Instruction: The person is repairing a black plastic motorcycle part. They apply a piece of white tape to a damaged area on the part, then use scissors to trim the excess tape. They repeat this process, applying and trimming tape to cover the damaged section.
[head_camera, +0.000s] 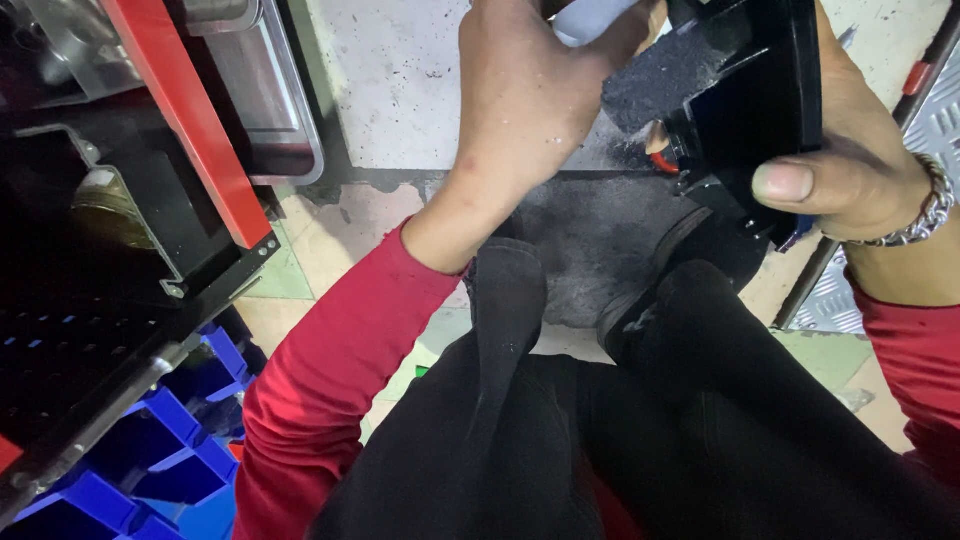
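Concrete floor below; hands: left (530, 95) grips grey handle (590, 18), right (850, 160) black part (750, 90) upright.

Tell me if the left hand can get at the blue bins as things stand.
Probably not at once: the left hand is closed on a grey handle up by the black part; the blue bins sit low beside the left sleeve, nothing blocking them.

I'm crouched in what looks like a repair workshop. Under me is a worn, speckled concrete floor (400, 80) with stained, grimy patches and a dark sooty smear near my shoe. To my left stands a red and black metal cabinet (190, 130) with bare steel brackets, and below it sit blue plastic parts bins (170, 450), the stackable kind used for small hardware. A ribbed metal tread plate (930, 130) lies at the floor's right edge. Dust and black residue coat nearly everything around me.
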